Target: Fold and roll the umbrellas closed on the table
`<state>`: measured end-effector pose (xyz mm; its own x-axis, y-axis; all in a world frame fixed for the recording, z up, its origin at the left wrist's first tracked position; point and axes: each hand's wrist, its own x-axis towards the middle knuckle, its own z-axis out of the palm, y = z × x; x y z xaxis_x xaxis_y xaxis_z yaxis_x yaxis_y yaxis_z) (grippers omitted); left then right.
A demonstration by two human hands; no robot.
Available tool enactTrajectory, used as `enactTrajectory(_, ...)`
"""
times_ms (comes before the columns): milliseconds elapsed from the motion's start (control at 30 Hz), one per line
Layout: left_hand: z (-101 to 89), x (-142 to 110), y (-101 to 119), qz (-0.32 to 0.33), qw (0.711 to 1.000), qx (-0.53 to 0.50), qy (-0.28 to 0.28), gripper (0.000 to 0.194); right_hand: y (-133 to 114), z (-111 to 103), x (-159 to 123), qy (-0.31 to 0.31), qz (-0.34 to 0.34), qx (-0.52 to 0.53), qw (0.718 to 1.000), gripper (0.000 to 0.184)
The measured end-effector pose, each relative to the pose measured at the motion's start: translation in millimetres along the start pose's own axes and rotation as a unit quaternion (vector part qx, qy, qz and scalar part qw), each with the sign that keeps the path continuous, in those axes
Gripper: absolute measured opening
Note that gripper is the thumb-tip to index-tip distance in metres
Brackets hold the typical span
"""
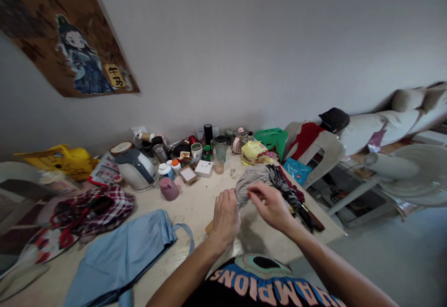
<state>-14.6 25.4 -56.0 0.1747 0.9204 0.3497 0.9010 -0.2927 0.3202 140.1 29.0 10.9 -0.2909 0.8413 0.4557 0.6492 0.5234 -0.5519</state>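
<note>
My left hand [226, 216] is wrapped around a grey umbrella [252, 179] above the table. Its gathered fabric spreads out beyond my fist, and a tan handle end [209, 227] sticks out on the near side. Close beside that fabric, my right hand [270, 204] has its thumb and fingers drawn together in a pinch; what lies between the fingertips is too small to tell. A light blue umbrella [129, 246] lies flat to the left, its strap loop toward me. Right of my hands is a bundle of folded umbrellas [291, 190], dark patterned and red, with handles pointing toward me.
Along the wall stand a white kettle [135, 170], a mauve jug [169, 189], a white box [204, 168], a glass teapot [240, 139] and several bottles. A plaid cloth [117, 204] lies at left. A chair [326, 151] and a fan [415, 174] stand right of the table.
</note>
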Motion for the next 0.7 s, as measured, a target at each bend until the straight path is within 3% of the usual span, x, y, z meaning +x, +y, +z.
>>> enactTrajectory(67,-5.5,2.0,-2.9,0.012,0.999,0.033,-0.006,0.039,8.2,-13.6,2.2,0.095,-0.039,-0.092,0.99,0.031)
enactTrajectory(100,-8.2,2.7,-3.8,0.025,0.999,0.042,-0.011,0.038,12.6,-19.0,4.1,0.104,-0.05,-0.153,0.982,0.045)
enactTrajectory(167,-11.8,2.9,-4.9,0.061,0.996,0.059,-0.018,0.034,22.8,-25.2,9.0,0.042,-0.051,-0.242,0.968,0.071)
enactTrajectory(200,-12.4,2.3,-5.4,0.081,0.994,0.068,-0.022,0.032,28.7,-25.7,11.6,-0.008,-0.042,-0.259,0.965,0.075)
enactTrajectory(300,-10.3,-1.2,-8.4,0.14,0.985,0.096,-0.029,0.032,47.5,-19.5,16.0,-0.138,0.003,-0.232,0.963,0.063)
enactTrajectory(433,-4.5,-6.6,-15.3,0.178,0.975,0.125,-0.037,0.037,66.7,-3.6,11.0,-0.175,0.064,-0.125,0.974,0.049)
enactTrajectory(500,-1.0,-9.6,-19.6,0.187,0.974,0.123,-0.047,0.042,76.2,5.0,7.3,-0.155,0.122,-0.044,0.979,0.033)
enactTrajectory(600,8.2,-14.9,-28.8,0.172,0.98,0.072,-0.072,0.051,98.0,15.6,4.4,-0.053,0.266,0.066,0.96,0.023)
enactTrajectory(700,23.5,-16.9,-40.6,0.088,0.988,-0.064,-0.106,0.06,122.8,21.6,0.6,0.058,0.35,0.1,0.93,0.021)
